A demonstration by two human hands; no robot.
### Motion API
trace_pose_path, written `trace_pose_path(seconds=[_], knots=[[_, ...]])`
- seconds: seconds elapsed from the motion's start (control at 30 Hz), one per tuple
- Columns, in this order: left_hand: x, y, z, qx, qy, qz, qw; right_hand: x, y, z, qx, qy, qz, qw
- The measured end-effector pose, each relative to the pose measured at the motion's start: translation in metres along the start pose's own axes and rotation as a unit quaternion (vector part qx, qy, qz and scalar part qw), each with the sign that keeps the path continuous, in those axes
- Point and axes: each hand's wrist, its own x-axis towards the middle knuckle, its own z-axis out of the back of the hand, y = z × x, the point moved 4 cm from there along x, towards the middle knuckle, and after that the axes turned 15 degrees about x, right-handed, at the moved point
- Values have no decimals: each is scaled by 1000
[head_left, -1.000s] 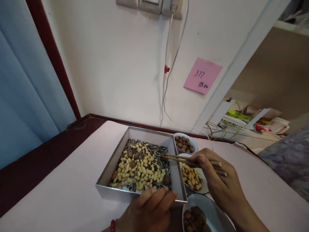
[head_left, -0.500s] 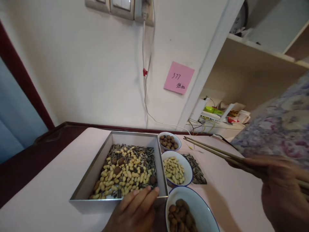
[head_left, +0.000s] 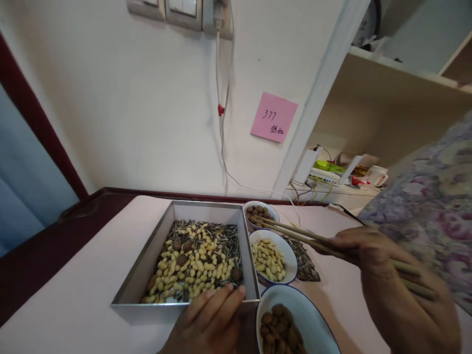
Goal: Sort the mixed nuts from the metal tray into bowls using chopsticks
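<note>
My right hand holds a pair of wooden chopsticks, their tips over a small white bowl of round brown nuts. I cannot tell whether the tips touch a nut. The fingers of my left hand hook over the near rim of a square metal box; its thumb is hidden. Inside the box lie peanuts, striped sunflower seeds and several round brown nuts. A second bowl holds peanuts. Nearest me, a blue-rimmed bowl contains oblong brown nuts.
A pile of sunflower seeds lies on the pink table covering, right of the peanut bowl. A white cable hangs down the wall to the table. Shelves with small items and a floral cloth are at the right.
My right hand has moved left, bringing the chopstick tips from right of the far bowl to over its round nuts. My left hand stays on the box rim.
</note>
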Motion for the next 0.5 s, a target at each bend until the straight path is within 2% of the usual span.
trace_pose_path(seconds=[0.13, 0.2, 0.33, 0.5], knots=[[-1, -1, -3, 17, -16, -10, 1000, 3, -7, -36, 12, 112, -2, 994], [-3, -2, -4, 19, -22, -10, 1000, 3, -12, -53, 18, 148, -13, 989], [-4, -4, -4, 34, -45, -6, 998, 4, -26, -77, 7, 192, -46, 980], [-3, -4, -6, 38, -68, -1, 997, 5, -44, -92, 3, 215, -69, 974]])
